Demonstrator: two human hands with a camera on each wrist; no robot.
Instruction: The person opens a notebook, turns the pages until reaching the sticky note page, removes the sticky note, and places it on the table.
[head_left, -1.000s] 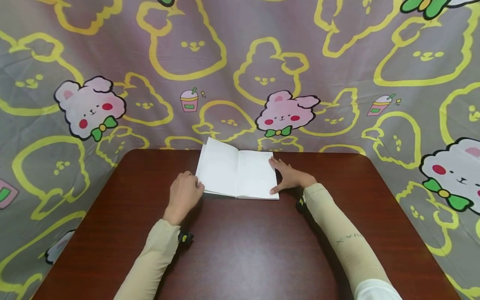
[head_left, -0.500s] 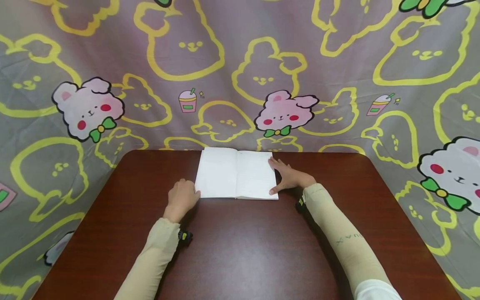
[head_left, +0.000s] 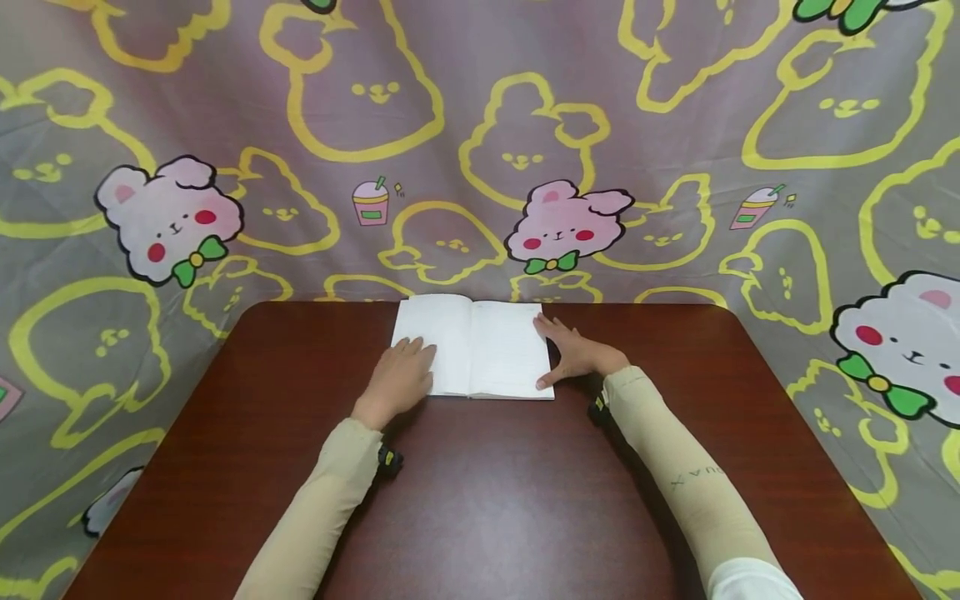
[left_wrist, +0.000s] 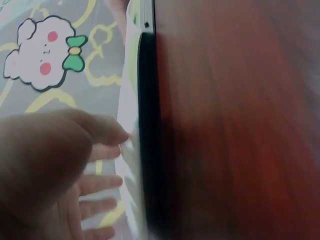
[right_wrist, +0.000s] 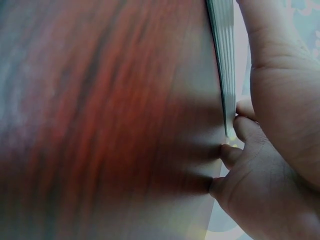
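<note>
A notebook (head_left: 510,350) with white pages lies open near the far edge of the table. Over its left page is my left hand (head_left: 401,375), fingers spread and fingertips touching the paper near the lower outer corner. In the left wrist view the thumb and fingers of that left hand (left_wrist: 60,165) reach to the page surface, and a dark cover edge shows below. My right hand (head_left: 577,350) rests at the notebook's right edge, thumb and fingers spread along it. The right wrist view shows the stacked page edges (right_wrist: 225,65) beside the right hand (right_wrist: 265,150).
The dark reddish-brown table (head_left: 487,492) has rounded far corners. Behind it hangs a grey curtain (head_left: 442,108) printed with yellow outlines and cartoon bears. Each forearm wears a light sleeve and a small black wrist device (head_left: 388,460).
The lifted left page has come down flat. My left hand has moved from the notebook's left edge rightward onto the page. My right hand has stayed in place.
</note>
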